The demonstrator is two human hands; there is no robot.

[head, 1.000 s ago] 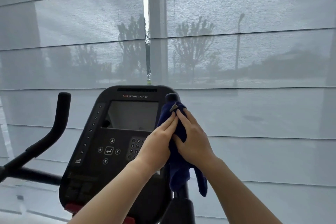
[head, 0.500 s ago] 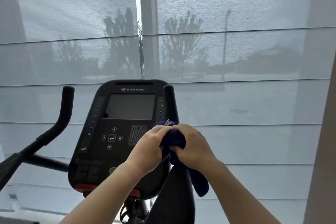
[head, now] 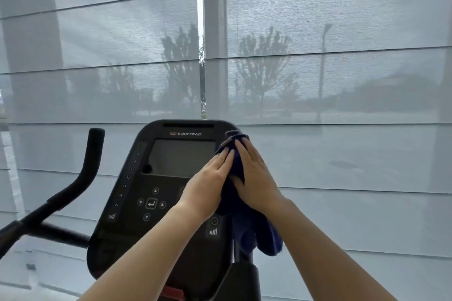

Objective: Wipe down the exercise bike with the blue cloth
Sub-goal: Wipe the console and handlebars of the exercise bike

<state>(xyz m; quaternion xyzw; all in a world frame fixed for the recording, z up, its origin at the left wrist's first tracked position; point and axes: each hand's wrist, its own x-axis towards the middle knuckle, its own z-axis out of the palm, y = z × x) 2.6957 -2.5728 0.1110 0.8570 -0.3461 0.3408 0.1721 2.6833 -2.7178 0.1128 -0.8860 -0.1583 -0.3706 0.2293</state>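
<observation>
You press both hands, left hand (head: 208, 186) and right hand (head: 256, 178), around the blue cloth (head: 236, 166), sandwiching the bike's right handlebar so it gets wiped all round.

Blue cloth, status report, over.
Both hands, left hand and right hand, pressed around blue cloth. Cloth wrapped over right handlebar upright beside console. Nothing in the way.

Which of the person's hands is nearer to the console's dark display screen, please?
Left. The left hand overlaps the display screen's lower right corner; the right hand lies farther right, across the blue cloth.
</observation>
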